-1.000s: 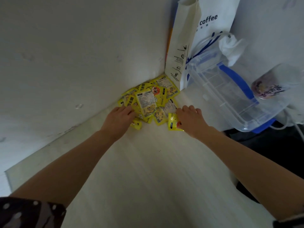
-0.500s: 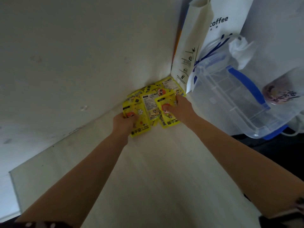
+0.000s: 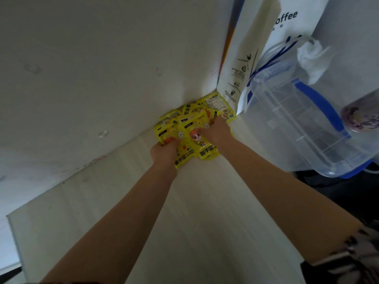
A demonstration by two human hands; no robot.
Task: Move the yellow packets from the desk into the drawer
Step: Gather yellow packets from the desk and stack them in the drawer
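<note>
A heap of several yellow packets (image 3: 190, 128) with cartoon prints lies in the far corner of the pale desk (image 3: 184, 222), against the white wall. My left hand (image 3: 165, 151) grips the heap's left front edge, fingers curled over packets. My right hand (image 3: 218, 133) is closed on the heap's right side, thumb on a packet with a cartoon figure. A few packets (image 3: 220, 108) lie loose behind my right hand, by the bag. No drawer is in view.
A white paper coffee bag (image 3: 252, 58) stands right of the heap against the wall. A clear plastic bin with blue handles (image 3: 303, 124) leans beside it, a cup (image 3: 361, 117) at far right. The desk's right edge drops to dark floor (image 3: 338, 193).
Both hands went from lying flat at the heap's front edge to reaching in and closing on the packets, gathering them together. The view has drawn closer to the corner.
</note>
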